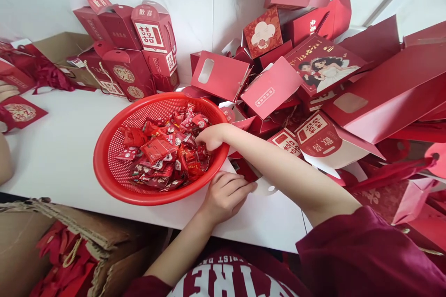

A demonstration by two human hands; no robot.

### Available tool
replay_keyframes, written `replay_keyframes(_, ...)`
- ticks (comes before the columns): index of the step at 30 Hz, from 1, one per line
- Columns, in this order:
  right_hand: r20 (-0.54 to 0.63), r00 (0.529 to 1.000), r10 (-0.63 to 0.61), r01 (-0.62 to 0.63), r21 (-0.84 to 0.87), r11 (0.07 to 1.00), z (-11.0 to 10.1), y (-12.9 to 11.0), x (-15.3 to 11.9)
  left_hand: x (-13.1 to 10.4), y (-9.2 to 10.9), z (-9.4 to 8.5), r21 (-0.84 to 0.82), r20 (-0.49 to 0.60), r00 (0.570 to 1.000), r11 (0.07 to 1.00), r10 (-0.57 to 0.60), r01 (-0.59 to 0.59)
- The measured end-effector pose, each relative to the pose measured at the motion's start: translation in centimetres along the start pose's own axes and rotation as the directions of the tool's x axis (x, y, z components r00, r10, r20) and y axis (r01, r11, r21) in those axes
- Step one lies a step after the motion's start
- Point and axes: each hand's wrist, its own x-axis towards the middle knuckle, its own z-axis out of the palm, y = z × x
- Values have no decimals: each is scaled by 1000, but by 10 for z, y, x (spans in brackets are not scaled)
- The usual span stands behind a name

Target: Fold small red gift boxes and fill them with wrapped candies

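Note:
A round red plastic basket (111, 185) stands on the white table, partly filled with small red-wrapped candy packets (158, 148). My right hand (212, 136) reaches in over its right rim. The fingers are bent down among the packets; their tips and anything they grip are hidden. Just outside the basket's lower right side, my left hand (228, 194) lies near the table's front edge. Its fingers stretch to the right, slightly curled, over a white flap (273, 190) with a hole. A red box interior shows just behind that hand, partly covered by my right arm.
Red gift boxes (270, 88) lie in a loose heap on the right. More boxes (128, 55) are stacked against the tiled wall at the back left. Another person's hand (7, 90) shows at the left edge. A cardboard carton (104, 227) with red items stands below the table's front edge.

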Motion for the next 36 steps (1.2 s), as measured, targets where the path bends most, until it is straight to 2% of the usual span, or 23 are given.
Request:
replay_keyframes(8,-142,987,-77,106,215,971,9,12,5,-1,0,-1,-27,-1,1000,1000,-9,9)
replay_keyframes(10,-189,979,-73,133,326,936,10,12,5,-1,0,-1,-28,2,1000,1000,-10,10)
replay_keyframes(12,-309,949,-60,229,547,805,12,13,5,-2,0,-1,-28,3,1000,1000,-14,14)
replay_keyframes(14,-452,892,-7,379,741,554,13,16,6,-2,0,-1,-24,5,1000,999,-21,21)
replay_keyframes(15,-504,863,20,448,783,431,14,18,6,-2,0,-1,-21,8,1000,999,-24,25)
replay_keyframes(16,-539,842,33,496,796,346,14,20,5,-2,0,-1,-19,11,1000,999,-27,27)
replay_keyframes(18,-567,823,35,539,799,265,14,24,5,-1,1,-2,-15,13,999,999,-31,31)
replay_keyframes(20,-584,811,24,558,785,269,15,26,4,0,1,-2,-14,15,999,999,-29,29)
replay_keyframes(27,-649,761,-4,585,683,437,16,23,1,-1,0,-3,-15,34,999,1000,-24,24)
replay_keyframes(29,-642,767,14,572,693,438,16,22,1,-1,0,-3,-18,24,999,1000,-25,25)
replay_keyframes(32,-633,771,76,563,732,385,15,20,-1,0,0,-2,-25,16,1000,999,-24,24)
replay_keyframes(33,-632,769,95,550,731,404,15,19,-1,0,0,-2,-28,16,1000,999,-22,22)
replay_keyframes(34,-626,774,95,520,714,469,15,18,-2,1,0,-2,-30,18,1000,999,-19,20)
replay_keyframes(35,-606,794,58,462,661,591,15,16,-2,1,0,-2,-30,19,1000,999,-18,18)
replay_keyframes(36,-552,834,-5,376,562,737,15,13,-3,1,0,-2,-27,19,1000,999,-18,19)
